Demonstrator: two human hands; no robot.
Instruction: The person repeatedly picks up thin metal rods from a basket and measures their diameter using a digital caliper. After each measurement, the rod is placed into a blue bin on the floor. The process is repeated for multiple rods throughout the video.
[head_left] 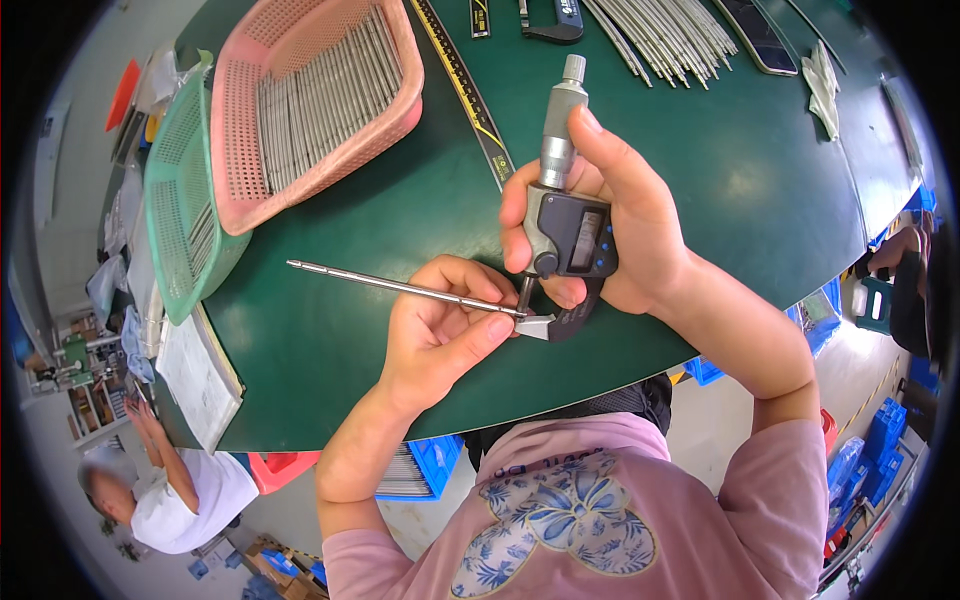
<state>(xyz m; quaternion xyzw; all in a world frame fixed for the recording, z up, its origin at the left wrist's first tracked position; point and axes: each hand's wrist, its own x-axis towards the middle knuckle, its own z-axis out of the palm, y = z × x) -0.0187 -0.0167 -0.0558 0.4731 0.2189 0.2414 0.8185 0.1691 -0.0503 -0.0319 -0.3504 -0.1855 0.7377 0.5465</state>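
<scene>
Between the thumb and fingers of my left hand [440,325] is a thin shiny metal rod [380,281] with grooves along it. It slants up to the left, and its right end lies at the jaws of a digital micrometer [570,230]. My right hand [635,205] is wrapped round that micrometer, with the thumb on its grey thimble and the fingers behind the frame. The small display faces up. Whether both measuring faces touch the rod I cannot tell.
A pink basket [240,190] full of similar rods stands at the upper left, beside a green basket [165,230]. A ruler [465,95], loose rods [665,35], a phone [758,35] and a white glove [822,90] lie on the green table [320,390]. Another person [180,490] is at lower left.
</scene>
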